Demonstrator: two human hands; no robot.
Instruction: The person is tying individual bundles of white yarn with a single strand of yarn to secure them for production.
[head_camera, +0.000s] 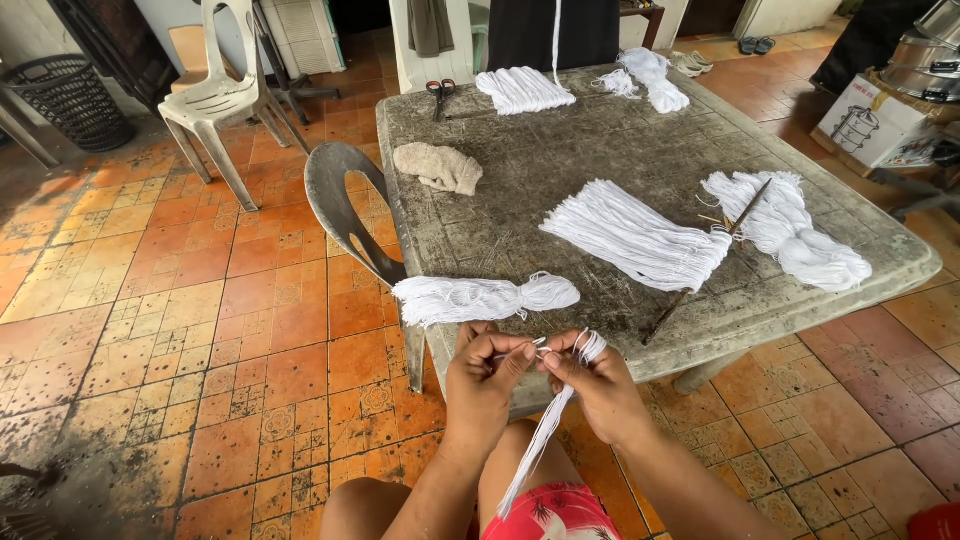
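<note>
Nearest, above the lap, the left hand (487, 375) and right hand (598, 385) both pinch a bundle (545, 430) of white strings, its looped top at the right fingertips and its tail hanging between the knees; it looks only partly tied. Just beyond, on the table (520, 190) edge, lies a tied tassel (480, 298), seemingly finished. Further on sit a loose sheaf (635, 240), a stick (700, 265) and a skein (790, 230), seemingly left to work. Farther off lie a cloth (438, 167), scissors (439, 95) and more strings (523, 90).
</note>
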